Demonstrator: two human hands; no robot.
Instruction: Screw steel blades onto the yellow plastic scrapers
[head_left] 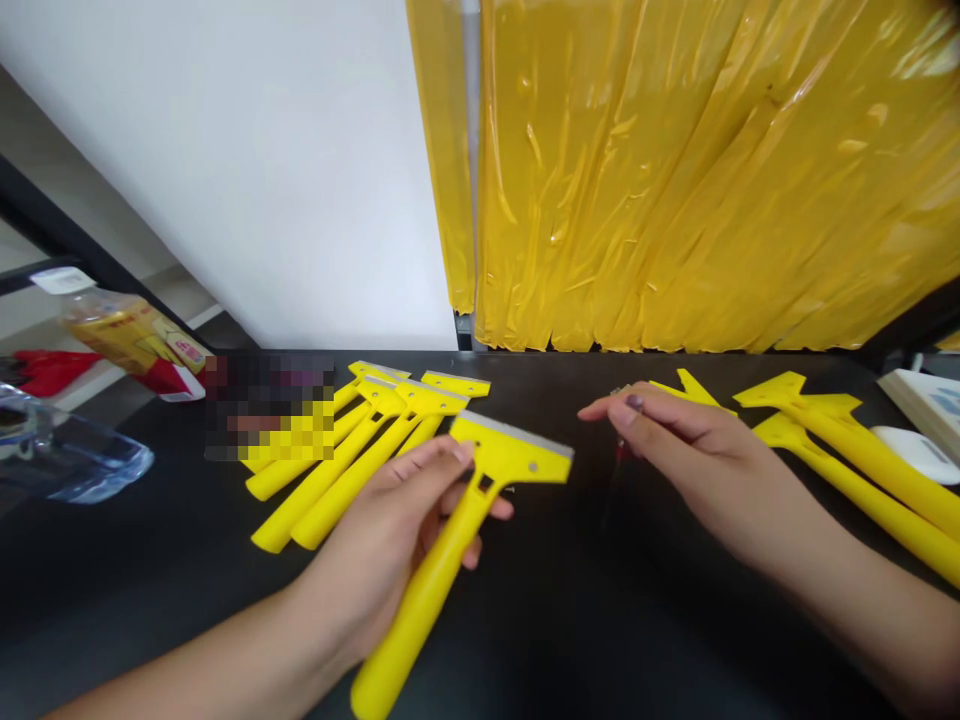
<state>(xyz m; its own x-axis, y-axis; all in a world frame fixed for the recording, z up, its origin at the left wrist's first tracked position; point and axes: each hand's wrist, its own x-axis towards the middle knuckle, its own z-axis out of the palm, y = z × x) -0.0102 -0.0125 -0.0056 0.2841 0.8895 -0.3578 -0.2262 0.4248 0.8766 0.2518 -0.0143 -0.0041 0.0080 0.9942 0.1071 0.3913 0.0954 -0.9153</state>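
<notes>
Yellow scraper (427, 600) held firmly in L hand (382, 540), long axis running fwd-right, blade end away from body, over black surface (570, 610); R hand (697, 450) kept narrow, contents unclear, just right of blade, nearer more scrapers (847, 440).

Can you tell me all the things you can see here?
held scraper: 1, yellow with metal blade, in left hand
left scrapers: about 4, yellow, in a bunch on table
right scrapers: about 3, yellow, at table's right
near scraper: 1, yellow, just past right hand
table: 1, black, under everything
bottle: 1, clear and yellow, lying far left
red thing: 1, red, far left
clear dish: 1, see-through, left edge
white thing: 1, white, right edge
plastic sheet: 1, yellow, hanging at back
wall: 1, white, at back
left hand: 1, holding held scraper
right hand: 1, over table
</notes>
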